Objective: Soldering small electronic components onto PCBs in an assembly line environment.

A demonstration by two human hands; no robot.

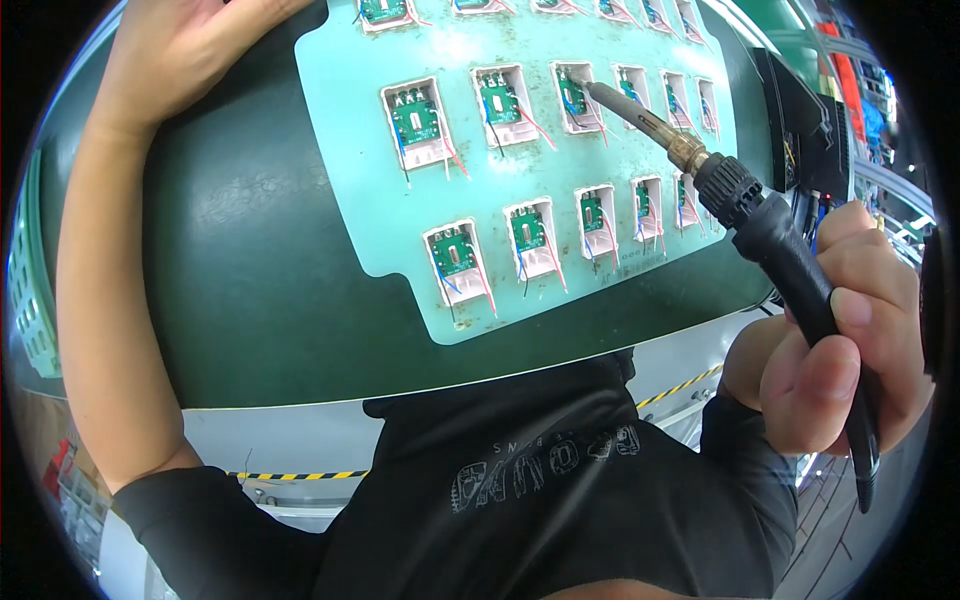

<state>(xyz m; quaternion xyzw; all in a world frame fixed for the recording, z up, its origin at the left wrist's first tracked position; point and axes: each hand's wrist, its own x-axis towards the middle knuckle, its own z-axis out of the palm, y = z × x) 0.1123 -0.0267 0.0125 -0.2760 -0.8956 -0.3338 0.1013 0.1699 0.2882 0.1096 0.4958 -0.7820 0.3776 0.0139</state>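
So, right hand [872, 318]: gripping soldering iron [648, 122], likely soldering board [570, 97]
left hand [180, 52]: near tray's [345, 150] left edge, grip can't tell
tip [602, 94]: prob needs steadiness

Pale outlined lettering [545, 468] spans the black shirt [600, 525], a smaller line above it.

Grips a black-handled soldering iron [728, 190] in the right hand [880, 300], with its tip [592, 90] at a green circuit board [571, 96] in a white housing [586, 124] on a turquoise tray [350, 150]; extends the left hand [190, 45] over the dark table [250, 260].
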